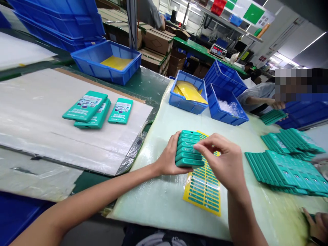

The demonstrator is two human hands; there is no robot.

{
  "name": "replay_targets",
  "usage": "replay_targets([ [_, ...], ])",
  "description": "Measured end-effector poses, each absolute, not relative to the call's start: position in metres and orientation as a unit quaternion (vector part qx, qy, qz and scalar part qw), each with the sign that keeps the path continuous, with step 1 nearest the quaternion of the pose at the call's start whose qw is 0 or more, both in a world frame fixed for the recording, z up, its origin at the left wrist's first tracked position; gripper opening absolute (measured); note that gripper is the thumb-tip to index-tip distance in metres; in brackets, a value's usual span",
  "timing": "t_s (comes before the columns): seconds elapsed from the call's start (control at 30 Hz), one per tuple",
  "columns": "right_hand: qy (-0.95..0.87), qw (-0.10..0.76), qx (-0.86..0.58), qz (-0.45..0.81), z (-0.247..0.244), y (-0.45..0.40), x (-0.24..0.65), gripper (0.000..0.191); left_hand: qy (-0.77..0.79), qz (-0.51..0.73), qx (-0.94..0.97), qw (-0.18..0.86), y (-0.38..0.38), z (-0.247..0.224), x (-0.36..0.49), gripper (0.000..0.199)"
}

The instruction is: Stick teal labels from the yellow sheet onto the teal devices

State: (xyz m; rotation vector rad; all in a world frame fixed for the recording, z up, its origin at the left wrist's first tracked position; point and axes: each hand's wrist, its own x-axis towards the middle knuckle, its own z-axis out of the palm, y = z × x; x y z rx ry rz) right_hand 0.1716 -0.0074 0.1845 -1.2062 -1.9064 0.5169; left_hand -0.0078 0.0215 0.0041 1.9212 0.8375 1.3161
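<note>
My left hand (pixel 170 155) is wrapped round a stack of flat teal power-bank-like devices (pixel 189 150), holding it on edge above the work surface with the narrow sides toward me. At the right side of that stack, my right hand (pixel 222 157) has its thumb and forefinger pinched together against one device's edge. Whatever is between those fingertips is too small to make out. Beneath both lies a yellow sticker sheet (pixel 205 191) with rows of narrow teal strips, its upper part partly hidden by the stack and my right hand.
Three teal devices (pixel 120 111) lie on the white board (pixel 77 143) at left. Rows of more devices (pixel 287 171) stand at right, near another person's hand (pixel 317 222). Blue bins (pixel 188 104) line the back. A co-worker (pixel 258 97) holds devices at far right.
</note>
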Motion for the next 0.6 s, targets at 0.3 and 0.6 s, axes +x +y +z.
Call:
replay_targets([
  [0.3, -0.77, 0.344, -0.513, 0.16, 0.18, -0.007, 0.179, 0.019, 0.315, 0.51, 0.733, 0.322, 0.02, 0.008, -0.008, 0.15],
  [0.6, -0.764, 0.353, -0.476, 0.257, 0.171, -0.011, 0.151, 0.016, 0.319, 0.502, 0.735, 0.326, 0.02, 0.004, -0.009, 0.152],
])
